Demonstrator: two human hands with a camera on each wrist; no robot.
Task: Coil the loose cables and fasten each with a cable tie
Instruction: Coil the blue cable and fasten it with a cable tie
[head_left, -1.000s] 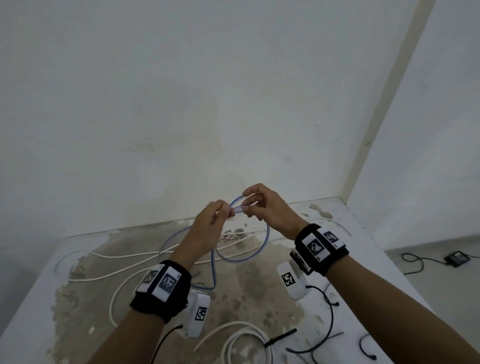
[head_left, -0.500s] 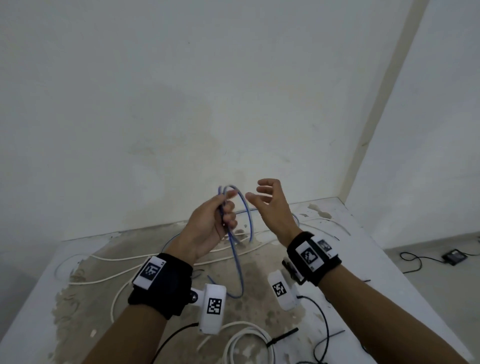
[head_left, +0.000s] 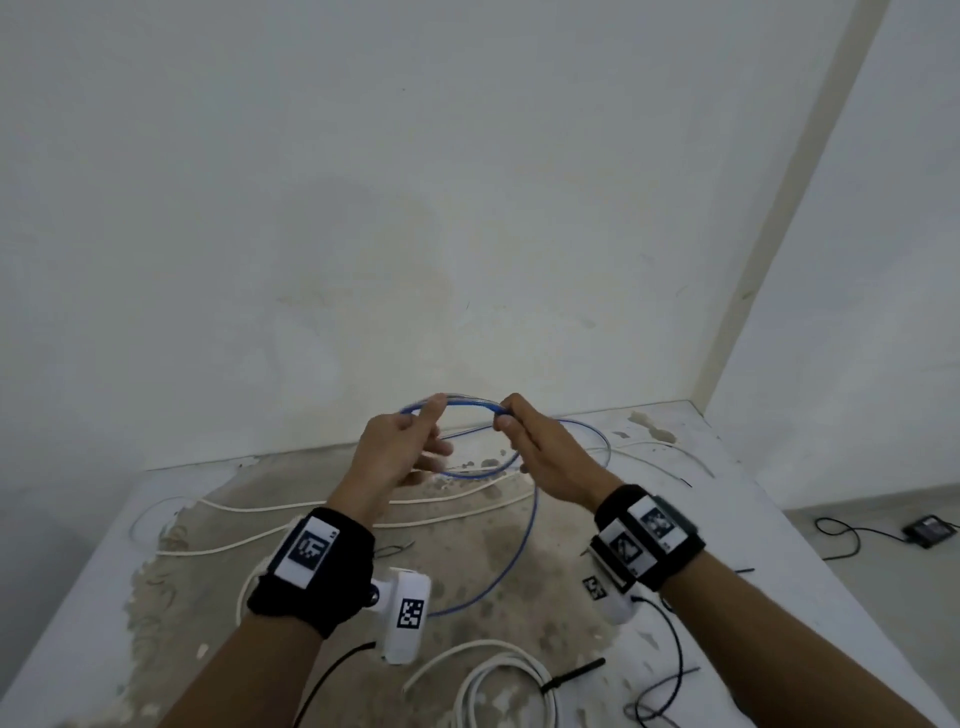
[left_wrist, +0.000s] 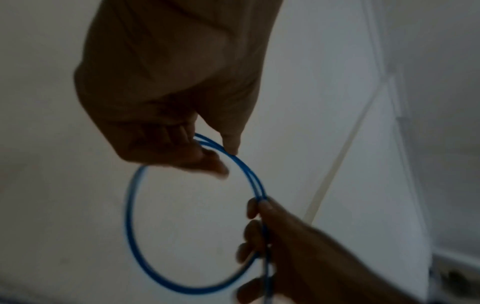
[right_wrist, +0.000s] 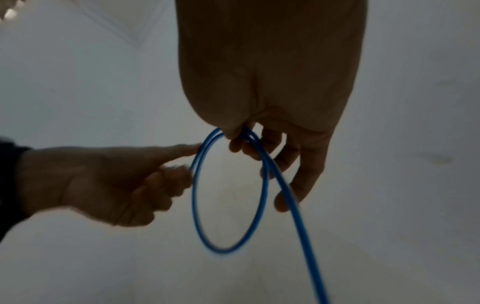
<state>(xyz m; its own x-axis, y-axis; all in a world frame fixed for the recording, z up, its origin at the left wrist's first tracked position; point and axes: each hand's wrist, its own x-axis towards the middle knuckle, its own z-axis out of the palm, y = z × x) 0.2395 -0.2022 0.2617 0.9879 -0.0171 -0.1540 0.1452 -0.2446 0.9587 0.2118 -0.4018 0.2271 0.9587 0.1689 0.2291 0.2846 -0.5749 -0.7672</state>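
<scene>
A thin blue cable (head_left: 527, 540) is held up over the stained table (head_left: 78, 597) in the head view. My left hand (head_left: 428, 426) pinches two strands of its loop at the left. My right hand (head_left: 501, 421) pinches the same strands at the right. The loop (left_wrist: 130, 205) hangs round below my left hand (left_wrist: 218, 152) in the left wrist view. In the right wrist view my right hand (right_wrist: 239, 135) grips the strands, and the cable's tail (right_wrist: 298, 216) runs down past it. The tail trails onto the table.
Long loose white cables (head_left: 363, 501) lie across the far table. A coiled white cable (head_left: 498, 686) with a black tie (head_left: 571, 675) lies at the near edge, black wires (head_left: 670, 670) beside it. A black device (head_left: 930, 530) sits on the floor at right.
Half a second ago my right hand was open and off the cable while the left held an upright loop. Now the right hand pinches the cable again and the loop spreads between both hands.
</scene>
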